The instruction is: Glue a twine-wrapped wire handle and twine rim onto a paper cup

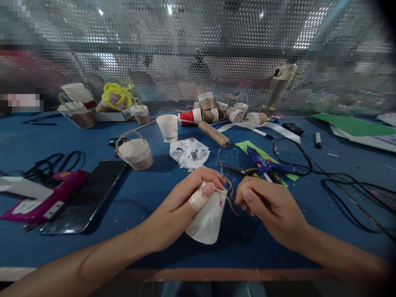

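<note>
In the head view, my left hand (185, 202) grips a white paper cup (208, 220), tilted with its base toward me. A bandage wraps my left thumb. Brown twine (231, 202) lies at the cup's rim under my fingers and hangs loosely beside it, leading back to a twine spool (215, 134). Just right of the cup, my right hand (269, 206) is closed with its fingers curled, close to the loose twine. Whatever is between its fingertips is hidden. Beyond my hands lie scissors (236, 169) and a blue glue gun (269, 165).
A twine-wrapped cup basket (134, 153), a white cup (168, 128) and crumpled white lace (189, 152) stand ahead. A phone (89, 194) and a magenta device (58, 198) lie left. Black cables (346, 202) loop right. Several small baskets (213, 109) sit by the perforated screen.
</note>
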`<state>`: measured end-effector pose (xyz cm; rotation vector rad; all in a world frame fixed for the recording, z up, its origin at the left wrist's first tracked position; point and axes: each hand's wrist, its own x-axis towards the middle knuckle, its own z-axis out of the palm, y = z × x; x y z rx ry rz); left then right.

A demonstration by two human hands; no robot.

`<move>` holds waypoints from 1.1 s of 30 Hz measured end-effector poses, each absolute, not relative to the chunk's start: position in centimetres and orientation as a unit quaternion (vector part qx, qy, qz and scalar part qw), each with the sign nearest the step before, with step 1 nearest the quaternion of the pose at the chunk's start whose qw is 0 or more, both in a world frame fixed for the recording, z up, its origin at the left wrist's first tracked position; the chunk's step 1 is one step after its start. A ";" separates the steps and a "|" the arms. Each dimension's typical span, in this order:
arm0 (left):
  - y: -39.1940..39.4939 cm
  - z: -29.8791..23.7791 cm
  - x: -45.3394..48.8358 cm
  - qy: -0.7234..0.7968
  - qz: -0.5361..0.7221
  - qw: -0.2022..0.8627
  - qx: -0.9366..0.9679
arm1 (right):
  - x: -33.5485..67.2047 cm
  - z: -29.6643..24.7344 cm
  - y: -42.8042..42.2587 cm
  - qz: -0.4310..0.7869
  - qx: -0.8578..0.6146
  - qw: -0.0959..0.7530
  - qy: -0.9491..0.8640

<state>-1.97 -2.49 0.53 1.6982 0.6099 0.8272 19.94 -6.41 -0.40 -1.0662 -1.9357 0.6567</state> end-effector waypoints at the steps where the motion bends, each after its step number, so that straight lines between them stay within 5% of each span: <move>1: -2.5 0.5 -2.0 0.251 0.348 0.532 0.729 | 19.9 -0.1 -6.4 0.245 -0.418 0.405 -0.776; 12: -2.3 0.4 -2.1 0.250 0.340 0.495 0.759 | 19.8 0.0 -6.2 0.241 -0.406 0.472 -0.745; 20: -2.4 0.5 -2.1 0.240 0.337 0.459 0.786 | 19.8 -0.1 -6.5 0.353 -0.439 0.433 -0.704; 33: -2.3 0.4 -2.1 0.237 0.333 0.439 0.800 | 19.9 -1.0 -6.7 0.365 -0.443 0.426 -0.700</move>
